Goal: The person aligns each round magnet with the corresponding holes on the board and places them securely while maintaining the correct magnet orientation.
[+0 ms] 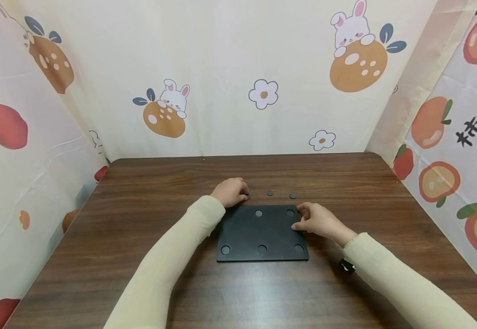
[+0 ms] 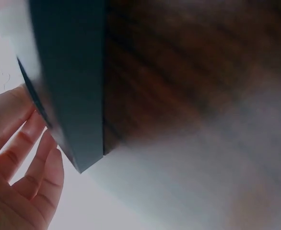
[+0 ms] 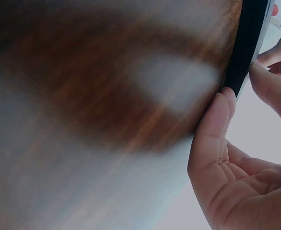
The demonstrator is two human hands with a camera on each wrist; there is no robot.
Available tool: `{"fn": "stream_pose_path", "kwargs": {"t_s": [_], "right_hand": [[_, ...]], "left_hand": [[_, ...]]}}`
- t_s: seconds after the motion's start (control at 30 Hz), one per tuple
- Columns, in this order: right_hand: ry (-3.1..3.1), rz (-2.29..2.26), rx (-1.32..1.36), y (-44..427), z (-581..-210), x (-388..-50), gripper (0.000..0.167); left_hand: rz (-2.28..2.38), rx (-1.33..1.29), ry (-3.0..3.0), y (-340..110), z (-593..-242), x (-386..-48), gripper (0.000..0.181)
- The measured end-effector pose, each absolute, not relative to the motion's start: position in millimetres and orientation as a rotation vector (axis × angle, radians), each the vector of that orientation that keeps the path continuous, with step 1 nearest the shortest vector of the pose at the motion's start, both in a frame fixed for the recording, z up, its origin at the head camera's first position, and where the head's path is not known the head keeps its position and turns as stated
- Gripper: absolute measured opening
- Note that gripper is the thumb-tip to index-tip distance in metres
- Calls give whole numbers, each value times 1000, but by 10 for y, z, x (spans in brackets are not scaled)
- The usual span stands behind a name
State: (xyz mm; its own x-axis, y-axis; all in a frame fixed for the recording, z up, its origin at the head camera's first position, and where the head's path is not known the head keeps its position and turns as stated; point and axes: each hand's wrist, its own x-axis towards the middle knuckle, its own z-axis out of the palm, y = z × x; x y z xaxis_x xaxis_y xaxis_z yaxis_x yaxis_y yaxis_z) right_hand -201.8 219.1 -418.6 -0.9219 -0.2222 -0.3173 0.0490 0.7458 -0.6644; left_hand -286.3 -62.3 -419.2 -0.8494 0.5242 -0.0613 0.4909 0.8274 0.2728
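Blk board, 1 pc., rect., lying flat on brown wood-grain table, approx. mid-tbl.; 5 round recesses visible, 2 along far edge, 3 along near edge; far L corner area hidden by hand & sleeve. R hand: at board's R edge, far end; grip narrow, edge held betw. thumb & fingers, thumb seen against board edge in R wrist view. L hand: just past board's far L corner; thumb & fingertips pinched close on sm. dark disc, mostly covered by fingers; can't tell if disc is lifted off tbl. Loose stock: 2 more dark discs, flat on tbl. beyond far edge of board, apart from each other: middle disc & R-hand disc, latter nearer R hand. Sleeves: 2, pale yellow, L sleeve & R sleeve; sm. blk item at R cuff. Backdrop: cream curtain w/ rabbits, orange fruit & wht. flowers; R panel w/ red & orange fruit, blk characters.
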Motion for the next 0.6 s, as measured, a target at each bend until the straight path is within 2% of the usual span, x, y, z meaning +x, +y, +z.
{"fn": "stream_pose_path", "kwargs": {"t_s": [0.6], "right_hand": [[2569, -990, -141, 2187, -4169, -2005, 73]], "left_hand": [[351, 795, 2867, -672, -4170, -2777, 20]]}}
